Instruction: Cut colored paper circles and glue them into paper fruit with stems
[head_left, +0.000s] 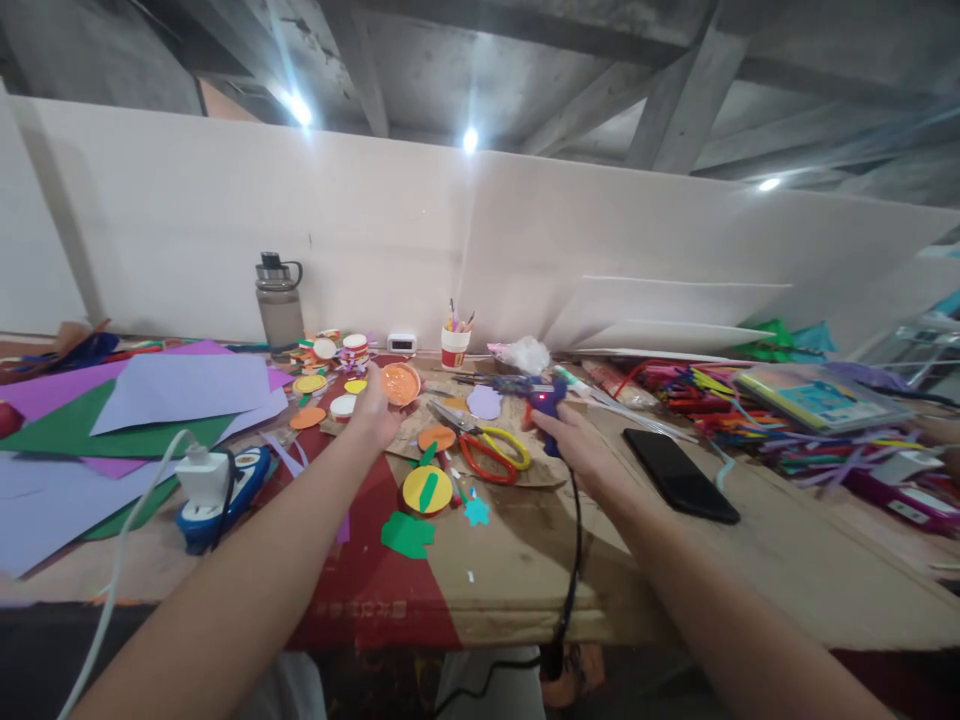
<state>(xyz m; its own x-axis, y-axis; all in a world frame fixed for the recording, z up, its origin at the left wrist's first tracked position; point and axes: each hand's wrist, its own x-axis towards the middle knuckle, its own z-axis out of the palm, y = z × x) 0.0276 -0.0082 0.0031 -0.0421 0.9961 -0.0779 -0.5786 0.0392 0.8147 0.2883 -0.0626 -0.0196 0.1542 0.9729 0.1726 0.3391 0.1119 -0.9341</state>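
My left hand (377,415) is closed around an orange paper cup (400,383), its round face turned toward me with shiny clear strands on it. In my right hand (562,428) is a blue hot glue gun (546,395) with a small red light, its nozzle pointing left. The glue gun's black cord (576,540) hangs over the table's front edge. Between my hands lie scissors (495,455) with red and yellow handles. Nearer to me are a yellow paper disc (427,490) with a green strip, a green paper piece (407,535) and a blue paper star (476,508).
Coloured sheets (180,395) and a blue power strip (225,500) lie at the left. A water bottle (279,305) and a cup of brushes (454,345) stand along the back. At the right are a black phone (679,474) and many pipe cleaners (694,400).
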